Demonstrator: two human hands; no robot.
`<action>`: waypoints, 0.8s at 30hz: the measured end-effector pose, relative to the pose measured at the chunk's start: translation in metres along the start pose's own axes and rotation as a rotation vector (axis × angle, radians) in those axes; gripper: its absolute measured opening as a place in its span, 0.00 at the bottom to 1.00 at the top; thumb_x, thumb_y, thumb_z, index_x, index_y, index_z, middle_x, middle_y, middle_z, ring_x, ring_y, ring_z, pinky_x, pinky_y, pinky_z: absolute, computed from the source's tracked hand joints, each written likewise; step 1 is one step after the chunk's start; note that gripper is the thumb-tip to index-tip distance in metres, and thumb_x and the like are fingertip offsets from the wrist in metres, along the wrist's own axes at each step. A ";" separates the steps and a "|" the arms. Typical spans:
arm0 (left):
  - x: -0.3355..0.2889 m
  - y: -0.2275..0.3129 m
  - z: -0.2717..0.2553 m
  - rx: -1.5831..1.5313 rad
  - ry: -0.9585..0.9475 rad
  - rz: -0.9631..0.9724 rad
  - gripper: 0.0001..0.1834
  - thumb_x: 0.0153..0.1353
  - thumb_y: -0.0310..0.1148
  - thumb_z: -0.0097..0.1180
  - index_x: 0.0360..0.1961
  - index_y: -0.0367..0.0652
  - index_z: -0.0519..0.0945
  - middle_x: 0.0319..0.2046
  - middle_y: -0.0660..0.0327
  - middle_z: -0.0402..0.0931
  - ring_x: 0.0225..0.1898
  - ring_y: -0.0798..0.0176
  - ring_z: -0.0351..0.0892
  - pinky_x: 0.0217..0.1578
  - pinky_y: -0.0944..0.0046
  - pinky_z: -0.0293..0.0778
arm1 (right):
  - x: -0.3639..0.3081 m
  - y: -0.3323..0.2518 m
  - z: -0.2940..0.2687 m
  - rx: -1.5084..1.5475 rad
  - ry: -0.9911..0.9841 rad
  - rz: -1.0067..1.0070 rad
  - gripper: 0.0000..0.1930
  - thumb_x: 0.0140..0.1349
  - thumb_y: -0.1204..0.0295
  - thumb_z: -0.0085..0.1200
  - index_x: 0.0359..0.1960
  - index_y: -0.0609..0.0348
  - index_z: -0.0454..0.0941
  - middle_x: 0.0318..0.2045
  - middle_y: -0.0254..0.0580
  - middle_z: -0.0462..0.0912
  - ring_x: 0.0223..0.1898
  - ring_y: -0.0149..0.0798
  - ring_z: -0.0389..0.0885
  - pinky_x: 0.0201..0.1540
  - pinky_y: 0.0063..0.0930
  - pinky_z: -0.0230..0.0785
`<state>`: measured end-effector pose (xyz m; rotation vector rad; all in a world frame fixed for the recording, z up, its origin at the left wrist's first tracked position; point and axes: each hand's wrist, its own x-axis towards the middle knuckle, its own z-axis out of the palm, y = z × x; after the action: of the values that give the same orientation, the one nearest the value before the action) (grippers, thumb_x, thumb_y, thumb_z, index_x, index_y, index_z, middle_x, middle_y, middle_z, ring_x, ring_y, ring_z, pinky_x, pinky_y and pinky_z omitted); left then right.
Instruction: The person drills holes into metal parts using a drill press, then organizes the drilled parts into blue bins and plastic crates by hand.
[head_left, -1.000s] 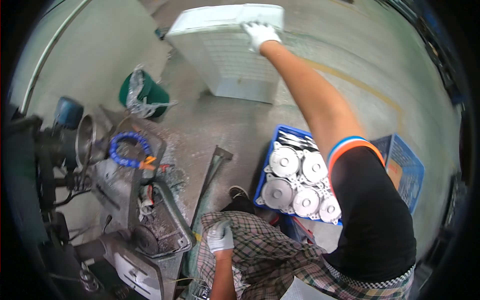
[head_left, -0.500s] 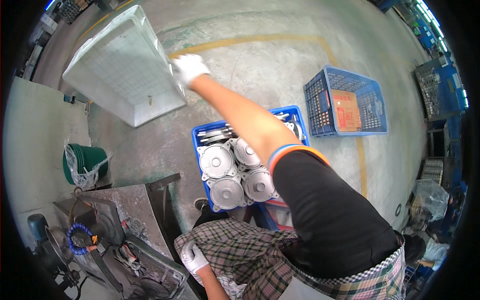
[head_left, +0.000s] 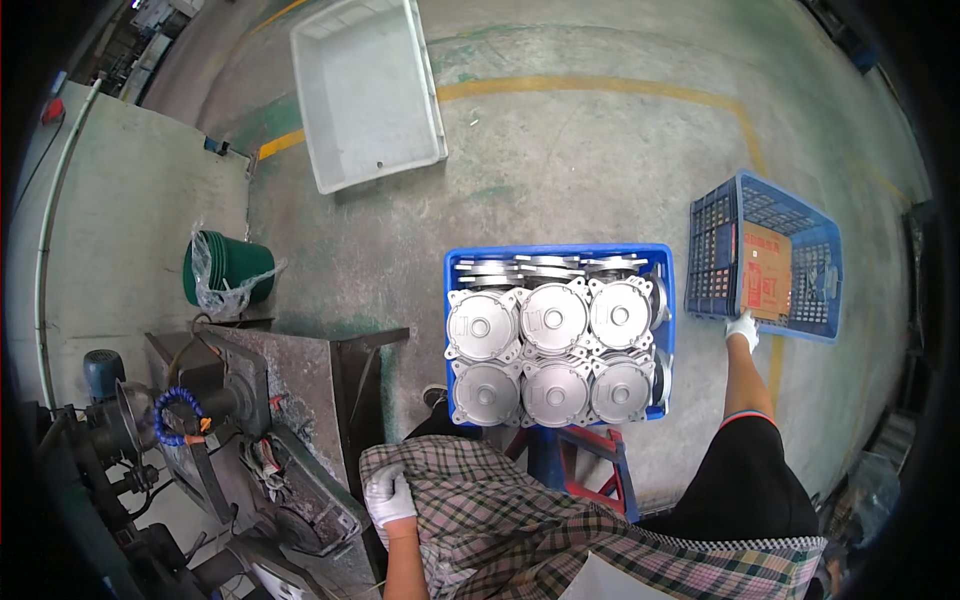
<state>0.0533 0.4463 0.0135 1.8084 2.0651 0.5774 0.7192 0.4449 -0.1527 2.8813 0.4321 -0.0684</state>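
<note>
My right hand [head_left: 742,328], in a white glove, reaches to the near left corner of a blue mesh crate [head_left: 835,285]. Its fingers appear closed on the crate's rim, though they show small. Flat brown cardboard [head_left: 768,270] lies inside that crate. My left hand [head_left: 388,496], also gloved, rests against my plaid apron [head_left: 480,480], fingers loosely bent over the cloth; whether it pinches the fabric is unclear. Between my arms stands a blue bin [head_left: 560,250] packed with round silver metal housings [head_left: 555,318], some lying flat, others on edge along the back.
A large white plastic bin [head_left: 365,105] lies at the far left. Green stacked buckets [head_left: 235,270] with plastic film stand left, near a grimy machine [head_left: 250,420] with a blue coiled hose [head_left: 165,410]. A red and blue stand [head_left: 600,470] is under the parts bin.
My right hand has left the white bin's side and swung right to the blue crate. The white bin looks smaller and farther off. My view has shifted; my left hand stays at the apron.
</note>
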 end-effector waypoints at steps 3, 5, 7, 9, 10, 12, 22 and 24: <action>0.003 0.010 0.000 0.040 -0.024 0.024 0.08 0.44 0.18 0.52 0.27 0.40 0.77 0.29 0.55 0.75 0.34 0.55 0.75 0.40 0.61 0.69 | 0.010 0.005 0.009 0.023 -0.275 -0.087 0.29 0.47 0.59 0.55 0.52 0.53 0.64 0.50 0.43 0.71 0.57 0.43 0.63 0.57 0.36 0.56; 0.005 0.017 0.001 0.092 -0.026 0.026 0.07 0.42 0.19 0.53 0.25 0.41 0.77 0.27 0.55 0.75 0.32 0.55 0.75 0.38 0.60 0.70 | 0.011 -0.004 0.009 -0.018 -0.261 -0.057 0.28 0.47 0.60 0.55 0.52 0.52 0.64 0.52 0.40 0.70 0.57 0.43 0.62 0.58 0.37 0.54; 0.004 0.014 0.005 0.129 -0.027 0.045 0.07 0.42 0.19 0.53 0.25 0.41 0.77 0.27 0.55 0.75 0.32 0.55 0.75 0.38 0.60 0.70 | 0.020 -0.001 0.019 0.022 -0.231 -0.041 0.27 0.48 0.61 0.55 0.51 0.51 0.65 0.51 0.40 0.71 0.56 0.42 0.64 0.58 0.37 0.53; 0.002 0.012 0.005 0.166 -0.024 0.056 0.07 0.42 0.19 0.52 0.24 0.41 0.77 0.26 0.55 0.76 0.32 0.55 0.75 0.38 0.60 0.70 | 0.027 -0.004 0.023 0.060 -0.198 -0.032 0.25 0.48 0.62 0.54 0.49 0.51 0.66 0.50 0.40 0.72 0.55 0.42 0.66 0.59 0.37 0.53; 0.000 0.011 0.004 0.147 -0.034 0.031 0.06 0.43 0.20 0.52 0.24 0.41 0.77 0.26 0.55 0.76 0.31 0.55 0.75 0.38 0.60 0.70 | 0.030 -0.007 0.020 0.069 -0.252 -0.016 0.23 0.48 0.63 0.54 0.48 0.51 0.67 0.49 0.41 0.73 0.54 0.42 0.68 0.59 0.37 0.53; -0.003 0.007 0.003 0.120 -0.031 -0.001 0.06 0.43 0.20 0.52 0.24 0.41 0.77 0.26 0.55 0.75 0.31 0.55 0.75 0.38 0.61 0.70 | 0.042 -0.009 0.025 0.104 -0.320 0.024 0.21 0.47 0.66 0.53 0.46 0.51 0.69 0.47 0.43 0.75 0.50 0.41 0.72 0.59 0.37 0.52; 0.011 0.036 0.000 0.189 -0.012 0.097 0.06 0.41 0.22 0.54 0.24 0.43 0.78 0.27 0.56 0.76 0.33 0.53 0.75 0.38 0.59 0.70 | 0.092 0.022 -0.021 0.200 -0.227 -0.083 0.16 0.48 0.65 0.46 0.38 0.56 0.74 0.38 0.54 0.77 0.42 0.53 0.75 0.46 0.41 0.66; 0.007 0.026 0.003 0.264 0.005 0.136 0.06 0.41 0.22 0.54 0.24 0.43 0.78 0.27 0.55 0.75 0.33 0.52 0.74 0.38 0.57 0.69 | 0.099 0.016 -0.050 0.228 -0.106 -0.100 0.16 0.48 0.63 0.46 0.38 0.55 0.74 0.38 0.54 0.77 0.42 0.55 0.74 0.46 0.40 0.66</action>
<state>0.0760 0.4568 0.0246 2.1085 2.1158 0.3569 0.8193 0.4694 -0.1083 3.0575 0.5825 -0.3041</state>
